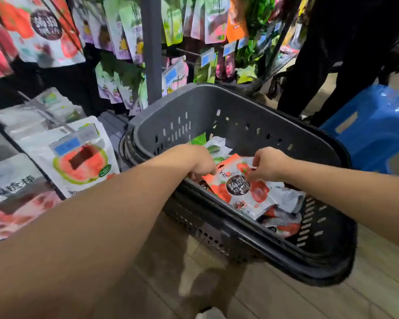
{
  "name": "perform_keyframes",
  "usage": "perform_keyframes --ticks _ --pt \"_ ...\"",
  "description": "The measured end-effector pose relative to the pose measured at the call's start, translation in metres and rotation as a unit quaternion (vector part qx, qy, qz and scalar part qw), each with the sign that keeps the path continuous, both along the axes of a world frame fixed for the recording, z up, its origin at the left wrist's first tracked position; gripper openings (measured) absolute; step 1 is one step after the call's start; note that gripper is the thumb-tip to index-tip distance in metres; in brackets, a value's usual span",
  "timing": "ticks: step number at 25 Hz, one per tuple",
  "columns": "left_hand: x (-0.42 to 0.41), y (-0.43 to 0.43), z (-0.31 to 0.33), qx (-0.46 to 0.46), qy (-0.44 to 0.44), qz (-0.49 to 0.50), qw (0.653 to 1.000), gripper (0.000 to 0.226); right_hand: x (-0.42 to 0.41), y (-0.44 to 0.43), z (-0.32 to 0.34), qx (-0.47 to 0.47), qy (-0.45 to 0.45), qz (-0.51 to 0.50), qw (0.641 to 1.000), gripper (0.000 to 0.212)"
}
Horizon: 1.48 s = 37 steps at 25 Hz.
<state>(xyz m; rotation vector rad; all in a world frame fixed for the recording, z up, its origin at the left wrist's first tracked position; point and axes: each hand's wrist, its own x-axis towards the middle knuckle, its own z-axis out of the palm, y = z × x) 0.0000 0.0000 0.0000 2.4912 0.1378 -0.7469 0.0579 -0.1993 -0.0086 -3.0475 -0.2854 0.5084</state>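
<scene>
- your left hand [203, 165] grips the red snack pouch [242, 192] by its top corner, and your right hand [266, 165] pinches the top edge, prob to peel it off flat.
- pouch lies on other packs [283, 221] inside the grey basket [194, 104], handy to the hanging racks [124, 31].

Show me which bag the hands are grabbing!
The red pouch with the dark round label, topmost in the basket: left hand and right hand pinch its upper edge. The green packet behind lies untouched.

Left hand [202, 163], right hand [266, 164]: pinch grips
</scene>
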Motion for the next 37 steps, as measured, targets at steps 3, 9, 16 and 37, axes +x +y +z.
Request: perform_keyframes --ticks 3,9,16,37 --pt "0.0 -0.001 -0.003 -0.014 0.002 0.048 0.999 0.035 -0.007 -0.005 -0.002 -0.013 0.038 -0.02 0.999 0.052" --pt "0.002 -0.022 -0.005 0.0 0.029 0.047 0.998 0.032 -0.02 -0.008 -0.019 -0.059 0.075 -0.017 0.995 0.05" --pt "0.012 -0.037 -0.021 -0.023 0.092 0.098 0.991 0.035 -0.023 -0.011 -0.041 -0.101 0.002 -0.042 0.994 0.085" --pt "-0.012 -0.039 -0.005 -0.438 -0.067 0.299 0.845 0.036 -0.02 -0.032 0.044 0.534 0.142 -0.151 0.819 0.022"
